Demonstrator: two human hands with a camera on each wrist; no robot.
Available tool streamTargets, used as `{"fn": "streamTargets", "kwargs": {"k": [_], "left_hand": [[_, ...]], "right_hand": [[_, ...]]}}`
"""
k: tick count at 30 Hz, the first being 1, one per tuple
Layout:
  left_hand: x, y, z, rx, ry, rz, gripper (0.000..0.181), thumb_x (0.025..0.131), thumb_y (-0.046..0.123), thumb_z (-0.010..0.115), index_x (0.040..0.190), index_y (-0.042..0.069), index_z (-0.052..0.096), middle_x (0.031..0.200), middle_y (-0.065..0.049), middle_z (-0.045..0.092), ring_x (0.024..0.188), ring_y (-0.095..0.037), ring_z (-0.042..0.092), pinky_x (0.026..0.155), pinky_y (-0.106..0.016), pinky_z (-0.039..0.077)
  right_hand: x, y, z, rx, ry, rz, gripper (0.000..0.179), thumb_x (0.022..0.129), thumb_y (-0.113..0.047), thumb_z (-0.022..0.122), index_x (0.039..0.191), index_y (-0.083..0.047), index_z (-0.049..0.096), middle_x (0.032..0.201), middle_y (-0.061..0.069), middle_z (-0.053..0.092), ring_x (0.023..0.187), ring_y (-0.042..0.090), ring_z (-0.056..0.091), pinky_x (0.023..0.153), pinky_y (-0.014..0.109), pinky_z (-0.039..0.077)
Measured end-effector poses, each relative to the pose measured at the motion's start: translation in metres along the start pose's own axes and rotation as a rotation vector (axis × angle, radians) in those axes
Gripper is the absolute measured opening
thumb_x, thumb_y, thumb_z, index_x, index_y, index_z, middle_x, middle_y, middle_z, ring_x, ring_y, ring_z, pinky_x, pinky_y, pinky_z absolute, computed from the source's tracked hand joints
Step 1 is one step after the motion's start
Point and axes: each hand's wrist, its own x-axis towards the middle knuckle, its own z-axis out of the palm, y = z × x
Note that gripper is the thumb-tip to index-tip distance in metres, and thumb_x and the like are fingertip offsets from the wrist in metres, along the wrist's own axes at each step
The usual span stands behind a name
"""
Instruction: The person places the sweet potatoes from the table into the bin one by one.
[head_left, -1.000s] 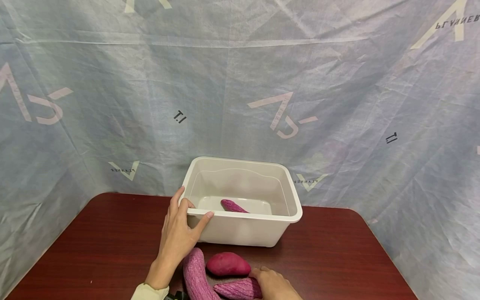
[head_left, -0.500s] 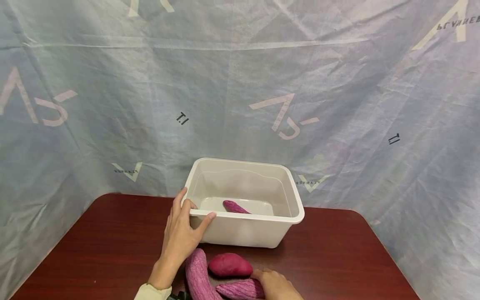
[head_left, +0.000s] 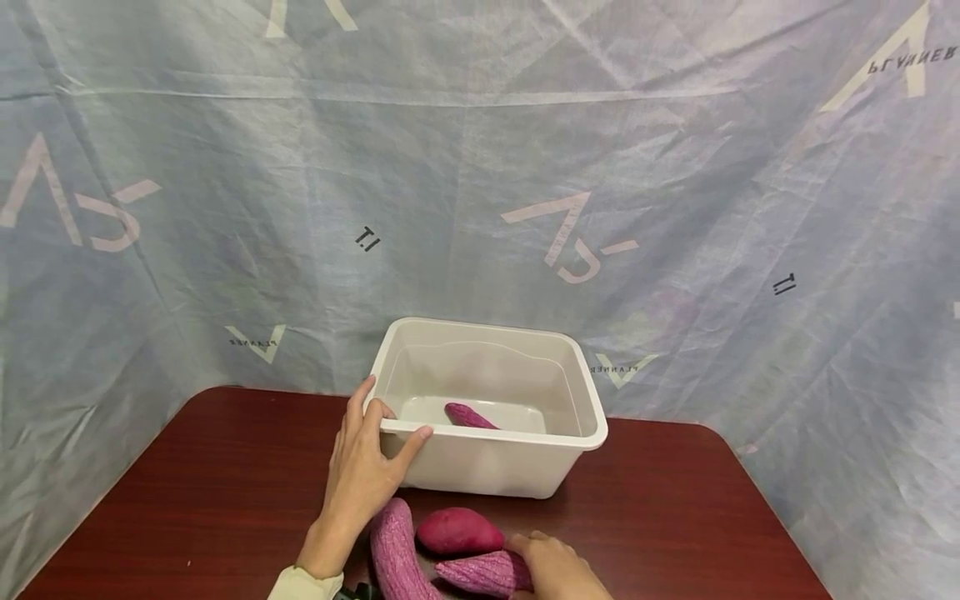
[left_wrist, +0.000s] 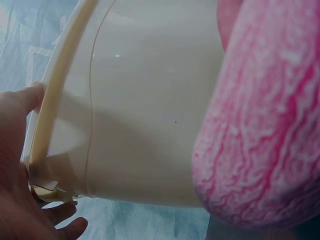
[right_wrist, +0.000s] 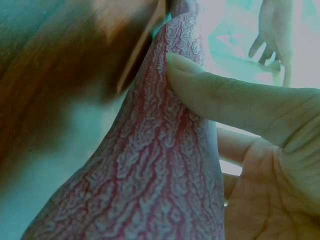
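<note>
My left hand [head_left: 363, 471] grips the near left corner of a cream plastic tub [head_left: 487, 468], thumb on the front rim and fingers along the corner. At the table's near edge, my right hand [head_left: 558, 568] pinches a short, purple, wrinkled, tapering vegetable [head_left: 483, 573]; in the right wrist view its thumb [right_wrist: 200, 87] lies on the narrow part. Just behind it lies a smooth red sweet potato [head_left: 459, 531]. A longer curved purple wrinkled vegetable [head_left: 397, 550] lies beside my left wrist and looms large in the left wrist view. Another purple piece [head_left: 467, 415] lies inside the tub, partly hidden by its front wall.
The tub stands toward the back of a dark red wooden table [head_left: 660, 508] with rounded far corners. Grey-blue printed cloth [head_left: 450, 208] hangs behind and on both sides. A dark object [head_left: 366, 592] shows at my left wrist.
The short purple vegetable has shifted and tilted slightly in my right hand, its tip a little higher. My left hand has stayed on the tub; the head view has drifted slightly.
</note>
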Motion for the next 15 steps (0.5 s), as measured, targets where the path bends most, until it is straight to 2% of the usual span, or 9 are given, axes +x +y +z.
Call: {"fn": "streamTargets", "kwargs": {"k": [7,15], "left_hand": [[-0.0005,0.0001,0.0008,-0.004,0.005,-0.003,0.048,0.085,0.056,0.074,0.098,0.016,0.049,0.163,-0.006,0.032,0.125,-0.040,0.054,0.091,-0.058,0.045],[-0.0001,0.0003,0.0002,-0.004,0.008,0.000,0.049,0.084,0.055,0.075,0.098,0.017,0.049,0.163,-0.006,0.031,0.124,-0.040,0.054,0.091,-0.058,0.045]], "right_hand": [[-0.0014,-0.0022,-0.0039,-0.013,0.011,0.000,0.051,0.073,-0.022,0.089,0.119,-0.015,0.069,0.111,0.011,0.070,0.099,0.035,0.067,0.073,0.058,0.055],[-0.0029,-0.0038,-0.0085,-0.009,0.030,0.004,0.051,0.071,-0.022,0.090,0.117,-0.016,0.068,0.108,0.011,0.069,0.095,0.036,0.066,0.067,0.058,0.053]]}}
